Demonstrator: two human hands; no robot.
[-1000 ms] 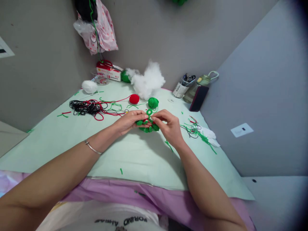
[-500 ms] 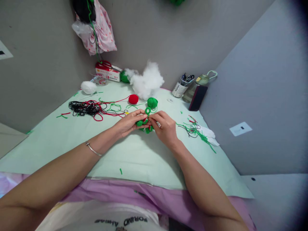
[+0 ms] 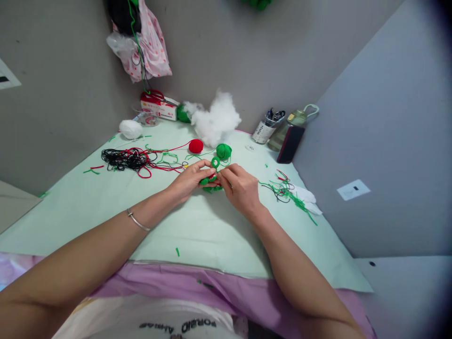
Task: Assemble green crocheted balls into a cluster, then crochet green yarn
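My left hand (image 3: 192,180) is closed on a small green and red yarn piece (image 3: 208,180), which looks crocheted and has a green ring at its top. Close against it, the thumb and fingers of my right hand (image 3: 240,186) are pinched together at the piece's right side. What sits inside that pinch is too small to make out. Just behind the hands lies a green yarn ball (image 3: 223,151). A red yarn ball (image 3: 195,146) rests to its left, with a strand running off leftward.
Tangled black and red yarn (image 3: 129,159) lies on the left. White stuffing (image 3: 217,120) is heaped at the back, near a box with red scissors (image 3: 153,96). At right stand a pen cup (image 3: 264,132), a bottle (image 3: 278,136) and a phone (image 3: 291,144); yarn scraps (image 3: 293,193) lie nearer.
The yarn piece has turned a little in my left hand, and its green ring shows rounder. My right hand stays pinched beside it, almost in the same place.
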